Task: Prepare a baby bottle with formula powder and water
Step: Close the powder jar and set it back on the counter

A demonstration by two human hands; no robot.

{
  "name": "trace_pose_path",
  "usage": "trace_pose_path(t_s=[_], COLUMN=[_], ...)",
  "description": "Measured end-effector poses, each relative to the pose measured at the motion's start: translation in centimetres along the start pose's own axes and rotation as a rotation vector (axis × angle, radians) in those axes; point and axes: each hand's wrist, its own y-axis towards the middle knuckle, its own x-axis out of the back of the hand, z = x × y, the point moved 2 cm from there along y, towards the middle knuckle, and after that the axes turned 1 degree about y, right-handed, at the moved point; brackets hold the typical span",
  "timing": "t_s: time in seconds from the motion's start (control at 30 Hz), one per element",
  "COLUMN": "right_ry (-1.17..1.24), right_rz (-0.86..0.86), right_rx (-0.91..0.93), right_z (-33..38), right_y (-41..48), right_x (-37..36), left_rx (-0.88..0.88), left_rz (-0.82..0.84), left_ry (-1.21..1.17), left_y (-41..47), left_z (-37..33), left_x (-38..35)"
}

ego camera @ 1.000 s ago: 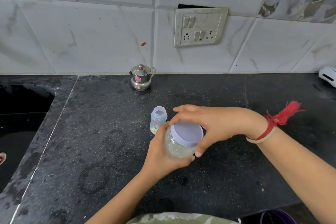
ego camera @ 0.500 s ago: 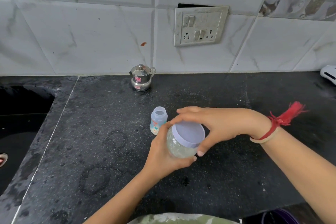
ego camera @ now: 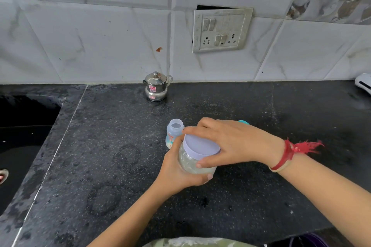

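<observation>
Black speckled counter (ego camera: pixel 100 166), white marble-look tiles behind. Centre of view: a clear jar (ego camera: pixel 190 163) with a pale lilac lid (ego camera: pixel 200 146), held above the counter and tilted, lid facing up and toward the camera.

Left hand (ego camera: pixel 176 174) comes in from 6 o'clock and wraps the jar's body from below and the left side, fingers closed round the clear wall. Right hand (ego camera: pixel 230 142) comes in from 4 o'clock and sits over the lid, thumb on the near rim, fingers curled over the far rim; clamped on the lid. Red thread band (ego camera: pixel 289 152) on the right wrist, tassel loose.

Baby bottle (ego camera: pixel 174 132) stands upright on the counter at 10 o'clock of the jar, just beside the left thumb, mouth open, no teat on. Some pale stuff at its bottom; cannot tell what.

A teal edge (ego camera: pixel 244 122) peeks out behind the right hand at 12 o'clock; too hidden to identify.

Small steel pot (ego camera: pixel 157 87) with lid at the back wall, 11 o'clock, well apart from the hands. Switch plate (ego camera: pixel 221 30) on the tiles above. Sink (ego camera: pixel 22 136) at 9 o'clock.
</observation>
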Motion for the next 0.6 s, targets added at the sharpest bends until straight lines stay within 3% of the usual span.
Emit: trace_pose_path(t_s=[0.2, 0.43, 0.6], right_ry=[-0.114, 0.072, 0.134], right_rz=[-0.146, -0.155, -0.131], right_rx=[-0.008, -0.16, -0.152], right_z=[0.2, -0.2, -0.8], right_y=[0.1, -0.8, -1.1], right_x=[-0.7, -3.1, -2.1], left_rx=[-0.024, 0.014, -0.037], left_rz=[0.007, 0.028, 0.045], left_ry=[-0.027, -0.018, 0.011], left_y=[-0.1, -0.7, 0.0], left_z=[-1.0, 0.1, -0.3], left_x=[-0.2, -1.5, -1.4])
